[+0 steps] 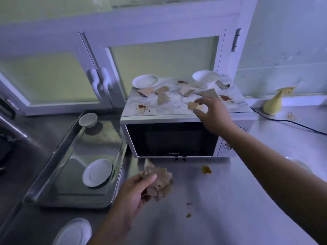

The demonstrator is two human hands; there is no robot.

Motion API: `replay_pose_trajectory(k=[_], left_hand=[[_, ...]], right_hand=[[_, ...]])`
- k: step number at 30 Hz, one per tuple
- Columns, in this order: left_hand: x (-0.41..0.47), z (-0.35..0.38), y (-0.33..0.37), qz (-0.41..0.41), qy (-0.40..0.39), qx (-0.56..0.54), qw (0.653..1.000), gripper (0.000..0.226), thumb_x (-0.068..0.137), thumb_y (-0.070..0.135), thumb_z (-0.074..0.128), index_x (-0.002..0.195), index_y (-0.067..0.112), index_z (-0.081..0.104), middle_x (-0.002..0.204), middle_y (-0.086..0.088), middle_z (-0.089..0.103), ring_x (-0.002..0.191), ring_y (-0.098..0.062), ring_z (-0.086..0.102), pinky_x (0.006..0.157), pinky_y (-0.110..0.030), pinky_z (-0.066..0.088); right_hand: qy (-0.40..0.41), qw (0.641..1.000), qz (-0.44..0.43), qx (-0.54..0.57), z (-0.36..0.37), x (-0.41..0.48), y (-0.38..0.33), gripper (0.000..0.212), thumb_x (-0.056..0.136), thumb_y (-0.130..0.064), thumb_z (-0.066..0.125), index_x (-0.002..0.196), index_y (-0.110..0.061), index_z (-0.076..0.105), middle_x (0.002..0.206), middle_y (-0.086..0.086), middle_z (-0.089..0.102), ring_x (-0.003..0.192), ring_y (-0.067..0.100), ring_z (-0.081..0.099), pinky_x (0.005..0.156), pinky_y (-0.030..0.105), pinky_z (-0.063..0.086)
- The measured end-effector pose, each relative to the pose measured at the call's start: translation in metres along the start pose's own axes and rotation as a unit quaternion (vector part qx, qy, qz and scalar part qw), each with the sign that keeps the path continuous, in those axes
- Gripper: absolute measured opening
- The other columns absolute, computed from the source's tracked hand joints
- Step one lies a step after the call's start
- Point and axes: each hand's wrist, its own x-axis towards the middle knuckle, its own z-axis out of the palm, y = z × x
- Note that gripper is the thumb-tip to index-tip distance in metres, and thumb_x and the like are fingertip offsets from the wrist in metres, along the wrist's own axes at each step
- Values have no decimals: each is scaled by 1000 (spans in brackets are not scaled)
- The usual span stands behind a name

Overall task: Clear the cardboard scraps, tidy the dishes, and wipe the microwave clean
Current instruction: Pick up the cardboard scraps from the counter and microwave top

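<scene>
Dim pic w/ a blue-violet cast. Brightest patch is the microwave (177, 105) top; its door is near-black. Steel worktop (221, 191) gives soft, dull glare, w/ faint arm shadows on the near part. Left hand (134, 190) looks slightly blurred. Wide-angle lens bows the cabinet (159, 20) lines, esp. toward far left & right edges.

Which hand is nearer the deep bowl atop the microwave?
Right. The right hand pinches a scrap just in front of the bowl; the left hand is down at the counter, gripping scraps.
</scene>
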Motion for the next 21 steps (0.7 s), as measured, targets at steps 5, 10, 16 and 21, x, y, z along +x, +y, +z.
replay_pose_trajectory(k=[5, 10, 16, 21], left_hand=[[-6, 9, -4, -4, 12, -15, 1000, 40, 76, 15, 74, 111, -2, 72, 113, -28, 70, 115, -47, 61, 101, -56, 44], [-8, 2, 0, -4, 15, -11, 1000, 39, 79, 11, 70, 114, -4, 70, 113, -25, 71, 116, -44, 62, 112, -59, 37], [-5, -9, 8, 8, 29, -8, 1000, 35, 82, 13, 69, 113, -2, 71, 113, -25, 71, 119, -48, 59, 114, -60, 34], [-4, -6, 14, 6, 12, 0, 1000, 39, 71, 19, 77, 106, 2, 76, 113, -25, 71, 110, -42, 67, 109, -55, 41]], right_hand=[[-98, 979, 77, -164, 26, 56, 10, 45, 98, -39, 46, 135, -16, 56, 142, 9, 50, 136, 35, 34, 114, 50, 23], [-58, 981, 39, -179, 29, 59, 12, 20, 93, -28, 54, 86, -13, 66, 88, 4, 60, 103, 31, 57, 92, 39, 41], [-95, 979, 12, -181, 14, 59, 8, 18, 92, -31, 63, 96, -19, 76, 110, 3, 69, 104, 27, 60, 97, 40, 47], [-158, 980, 82, -90, -3, 67, 10, 25, 86, -32, 73, 103, -15, 72, 111, 5, 67, 104, 26, 61, 94, 41, 54]])
